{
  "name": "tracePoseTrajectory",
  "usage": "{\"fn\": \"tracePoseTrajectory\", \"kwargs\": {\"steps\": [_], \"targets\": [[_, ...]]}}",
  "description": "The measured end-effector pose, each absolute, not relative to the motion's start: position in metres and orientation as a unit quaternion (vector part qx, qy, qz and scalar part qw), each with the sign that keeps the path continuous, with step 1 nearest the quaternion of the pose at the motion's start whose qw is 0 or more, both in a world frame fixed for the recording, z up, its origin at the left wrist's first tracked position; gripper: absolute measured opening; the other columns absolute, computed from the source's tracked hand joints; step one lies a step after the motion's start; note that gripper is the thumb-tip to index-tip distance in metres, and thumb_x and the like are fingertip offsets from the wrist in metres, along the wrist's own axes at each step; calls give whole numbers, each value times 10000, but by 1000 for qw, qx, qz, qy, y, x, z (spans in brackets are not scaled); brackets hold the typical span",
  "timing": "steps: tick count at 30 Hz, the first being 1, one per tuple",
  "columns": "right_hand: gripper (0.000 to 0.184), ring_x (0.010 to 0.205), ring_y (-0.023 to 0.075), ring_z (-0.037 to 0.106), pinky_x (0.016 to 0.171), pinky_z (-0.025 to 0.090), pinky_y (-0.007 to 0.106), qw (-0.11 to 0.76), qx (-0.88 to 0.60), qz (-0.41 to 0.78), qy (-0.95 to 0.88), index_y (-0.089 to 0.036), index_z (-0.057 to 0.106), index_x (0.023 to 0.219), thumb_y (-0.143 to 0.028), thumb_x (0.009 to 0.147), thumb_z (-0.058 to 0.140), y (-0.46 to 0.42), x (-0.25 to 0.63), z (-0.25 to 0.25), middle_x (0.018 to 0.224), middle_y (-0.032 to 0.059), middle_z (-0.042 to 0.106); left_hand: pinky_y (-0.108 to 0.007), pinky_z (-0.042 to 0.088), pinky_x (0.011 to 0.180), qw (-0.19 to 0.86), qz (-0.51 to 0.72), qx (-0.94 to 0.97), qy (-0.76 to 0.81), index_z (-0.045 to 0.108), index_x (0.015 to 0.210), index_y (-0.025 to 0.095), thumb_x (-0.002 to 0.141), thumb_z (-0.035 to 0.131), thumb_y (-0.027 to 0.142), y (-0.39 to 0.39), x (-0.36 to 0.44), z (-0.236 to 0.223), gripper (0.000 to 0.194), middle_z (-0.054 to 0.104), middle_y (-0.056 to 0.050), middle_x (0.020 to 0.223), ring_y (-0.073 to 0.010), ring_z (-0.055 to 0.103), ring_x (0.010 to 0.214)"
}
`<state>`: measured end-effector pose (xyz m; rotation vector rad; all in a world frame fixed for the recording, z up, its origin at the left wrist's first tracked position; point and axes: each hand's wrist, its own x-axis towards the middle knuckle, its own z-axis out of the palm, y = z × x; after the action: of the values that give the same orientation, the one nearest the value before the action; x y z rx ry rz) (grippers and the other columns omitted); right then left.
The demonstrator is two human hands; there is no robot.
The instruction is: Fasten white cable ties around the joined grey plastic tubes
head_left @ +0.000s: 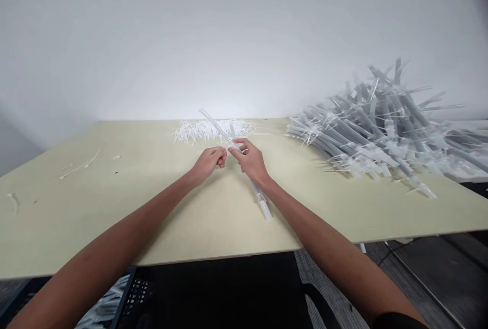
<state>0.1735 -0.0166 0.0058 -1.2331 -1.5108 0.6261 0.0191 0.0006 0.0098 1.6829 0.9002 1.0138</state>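
My right hand (249, 160) is closed around a clear plastic tube (215, 124) that slants across the middle of the table. The tube's far end rises toward the wall. Its near end, with a whitish translucent connector (264, 207), shows below my right wrist. Just to the left, my left hand (209, 162) has its fingers pinched together close to the tube. What they hold, if anything, is too small to make out. Beyond both hands lies a loose heap of white cable ties (202, 131).
A tall pile of similar tubes with connectors (366, 125) covers the table's right side. Stray cable ties (82, 167) and small scraps lie on the left of the pale table (183, 232). Below the front edge, a dark crate (131, 293) holds more tubes. A white wall (229, 39) stands behind.
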Motion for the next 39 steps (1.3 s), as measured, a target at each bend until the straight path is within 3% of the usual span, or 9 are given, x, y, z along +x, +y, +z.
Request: {"fn": "tracePoseTrajectory", "kwargs": {"steps": [8,24,31,35,39], "targets": [[360,485,70,467,369,380,181,523,-516,281,-618,-252,610,1043,-471,761,568,-16,174,4,746,-24,503,-263,367,590,457,418,692,371,377,570,183,806,425,308,-1,20,11,271,362,29,560,-109,421,545],[362,428,56,454,309,369,168,536,-497,330,-597,-224,621,1028,-478,783,542,-9,177,2,718,-17,539,-257,288,532,419,418,706,390,424,556,180,794,439,289,-7,23,15,263,421,27,516,-113,419,526],[374,457,61,452,357,400,181,537,-490,304,-616,-238,608,1086,-467,809,502,-16,177,9,741,-16,526,-262,369,589,455,421,688,378,448,546,174,796,439,296,-3,20,13,278,412,25,512,-113,450,529],[492,553,91,482,410,418,192,536,-481,274,-637,-322,471,1297,-388,812,513,-24,178,19,806,-15,526,-288,439,630,499,425,655,377,573,734,149,826,430,416,3,17,9,317,542,-22,673,-129,522,597],[651,598,111,470,605,469,264,504,-477,181,-697,-358,299,1416,-331,814,545,-29,174,23,773,-25,533,-297,464,700,510,456,628,370,563,843,152,812,490,493,6,19,6,350,597,-61,881,-141,563,743]]}}
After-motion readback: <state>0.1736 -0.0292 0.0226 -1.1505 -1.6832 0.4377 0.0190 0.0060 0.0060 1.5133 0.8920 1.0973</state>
